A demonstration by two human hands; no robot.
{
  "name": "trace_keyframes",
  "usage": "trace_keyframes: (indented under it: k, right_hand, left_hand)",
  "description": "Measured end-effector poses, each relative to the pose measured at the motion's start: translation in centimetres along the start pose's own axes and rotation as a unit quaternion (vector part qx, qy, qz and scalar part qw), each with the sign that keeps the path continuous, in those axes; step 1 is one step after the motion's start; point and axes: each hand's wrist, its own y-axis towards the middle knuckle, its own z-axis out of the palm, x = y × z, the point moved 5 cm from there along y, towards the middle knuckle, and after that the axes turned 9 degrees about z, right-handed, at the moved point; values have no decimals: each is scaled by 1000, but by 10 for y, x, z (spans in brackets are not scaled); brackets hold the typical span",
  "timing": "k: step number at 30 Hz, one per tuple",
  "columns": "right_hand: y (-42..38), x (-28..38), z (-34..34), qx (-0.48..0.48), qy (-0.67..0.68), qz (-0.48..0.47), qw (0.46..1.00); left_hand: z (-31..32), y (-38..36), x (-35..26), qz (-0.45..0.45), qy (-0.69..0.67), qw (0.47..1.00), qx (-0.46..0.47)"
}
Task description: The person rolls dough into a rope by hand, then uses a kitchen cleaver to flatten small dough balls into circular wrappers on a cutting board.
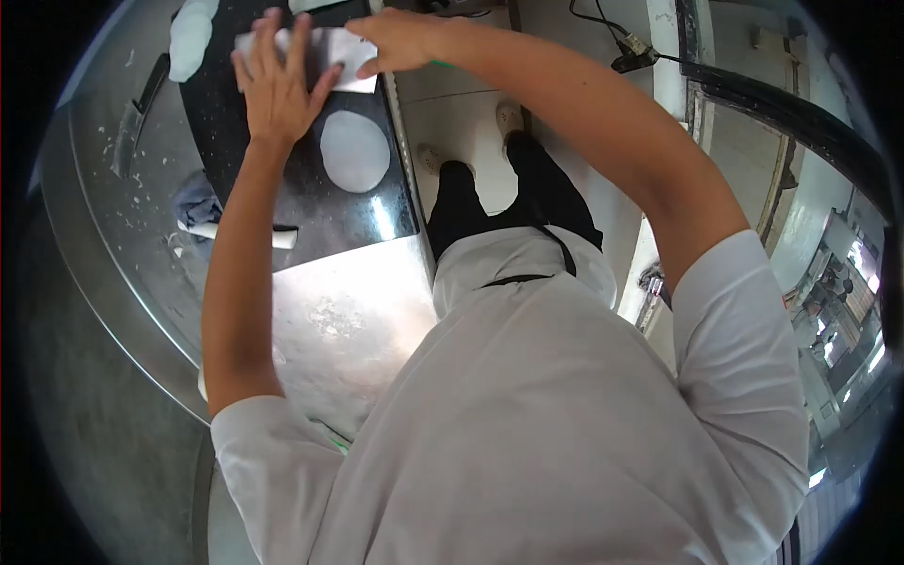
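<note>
My left hand [277,102] lies palm down with its fingers spread over the left part of a flat, shiny rectangular piece [347,47], perhaps metal. At the right end of that piece, my right hand [400,40] pinches its edge between thumb and fingers. Both hands are at the far end of a black board [311,218]. Nearer to me on the board lies a round, flat white disc [355,153], which neither hand touches. What lies under the shiny piece is hidden.
White lumps [191,40] sit at the board's upper left. On the metal table [113,221] are a broad blade with a dark handle [128,137], a dark cloth [196,201] and a white handle-like end [284,238]. A bare metal surface [344,330] adjoins the board; cables [633,52] are at upper right.
</note>
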Motion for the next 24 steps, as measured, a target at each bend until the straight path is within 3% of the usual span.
trace_keyframes:
  k: [3,5,6,10,13,17,19,21,24]
  right_hand:
    - [-17,-20,46,-82,-8,-78,994]
    - [-59,-14,63,43,92,-51,994]
    - [-72,-16,76,60,119,-25,991]
    - [-114,-14,101,55,179,-6,982]
    - [-134,-15,113,52,162,8,985]
    - [-172,-3,107,112,150,87,978]
    - [-192,-10,113,116,123,56,984]
    - [-217,-2,103,180,84,117,973]
    - [-235,-13,103,134,69,105,983]
  left_hand:
    - [-14,-38,-34,120,-227,955,149]
    - [-28,-47,-55,121,-202,935,265]
    - [-32,-51,-63,120,-189,920,322]
    - [-22,-42,-61,29,-273,898,344]
    - [-28,-32,-60,32,-278,862,423]
    - [-46,-35,-54,43,-305,903,301]
    - [-49,-40,-47,-2,-344,888,305]
    - [-55,-42,-37,-53,-368,879,300]
    - [-64,-44,-15,-134,-384,883,236]
